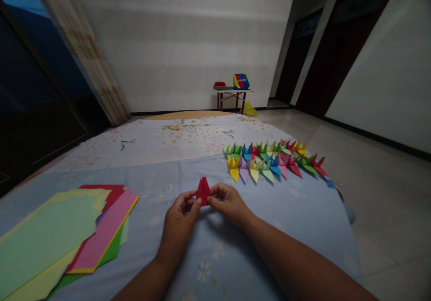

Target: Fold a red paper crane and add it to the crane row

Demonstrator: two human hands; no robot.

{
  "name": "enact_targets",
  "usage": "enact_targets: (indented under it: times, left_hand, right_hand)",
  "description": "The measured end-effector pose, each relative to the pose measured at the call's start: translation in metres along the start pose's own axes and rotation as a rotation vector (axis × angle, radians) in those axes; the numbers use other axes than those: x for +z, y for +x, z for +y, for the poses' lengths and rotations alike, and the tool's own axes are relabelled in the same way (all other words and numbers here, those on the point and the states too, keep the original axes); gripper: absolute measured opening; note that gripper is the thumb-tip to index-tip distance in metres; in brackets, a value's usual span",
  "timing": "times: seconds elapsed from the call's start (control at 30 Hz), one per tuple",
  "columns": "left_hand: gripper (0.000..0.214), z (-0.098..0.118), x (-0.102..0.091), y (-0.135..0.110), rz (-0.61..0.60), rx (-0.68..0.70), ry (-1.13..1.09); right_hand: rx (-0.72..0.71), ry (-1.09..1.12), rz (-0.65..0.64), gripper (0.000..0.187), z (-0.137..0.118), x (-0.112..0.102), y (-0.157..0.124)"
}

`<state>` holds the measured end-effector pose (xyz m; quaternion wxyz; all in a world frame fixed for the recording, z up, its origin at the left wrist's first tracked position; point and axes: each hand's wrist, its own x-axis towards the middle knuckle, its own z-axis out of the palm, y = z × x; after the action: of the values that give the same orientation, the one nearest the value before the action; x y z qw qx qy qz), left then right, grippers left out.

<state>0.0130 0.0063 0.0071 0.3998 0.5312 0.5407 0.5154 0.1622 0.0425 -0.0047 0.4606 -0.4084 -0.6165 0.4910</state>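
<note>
A small piece of red folded paper, narrowing toward its top with a crease down the middle, stands between my two hands just over the tablecloth. My left hand pinches its left edge between thumb and fingers. On the other side, my right hand grips the lower right edge the same way. Both hands are closed on the paper, and some fingertips are hidden behind it. To the right, two rows of folded paper cranes in many colours sit on the cloth.
Loose coloured paper sheets lie in an untidy stack at the left. A blue and white flowered tablecloth covers the table. Beyond it, a small side table by the wall bears a multicoloured box and a red item.
</note>
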Motion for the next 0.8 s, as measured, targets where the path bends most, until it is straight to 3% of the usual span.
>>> enact_targets:
  times: [0.23,0.43,0.6,0.8]
  left_hand:
    - [0.035,0.0013,0.0,0.0002,-0.017,-0.013,0.04]
    - [0.033,-0.0027,-0.0029,0.0006,-0.06,0.015,0.196]
    - [0.014,-0.0007,-0.0056,0.0014,-0.155,0.198,0.624]
    - [0.02,-0.004,-0.0072,0.0014,-0.067,0.447,0.976]
  right_hand:
    - [0.001,-0.15,0.066,0.018,-0.0034,-0.0004,-0.0014]
    - [-0.061,-0.59,0.102,0.016,-0.0068,-0.0023,-0.0029]
    - [-0.035,-0.841,0.056,0.019,-0.0027,-0.003,-0.0039]
    - [-0.039,-0.981,0.062,0.022,-0.0016,-0.0023,-0.0044]
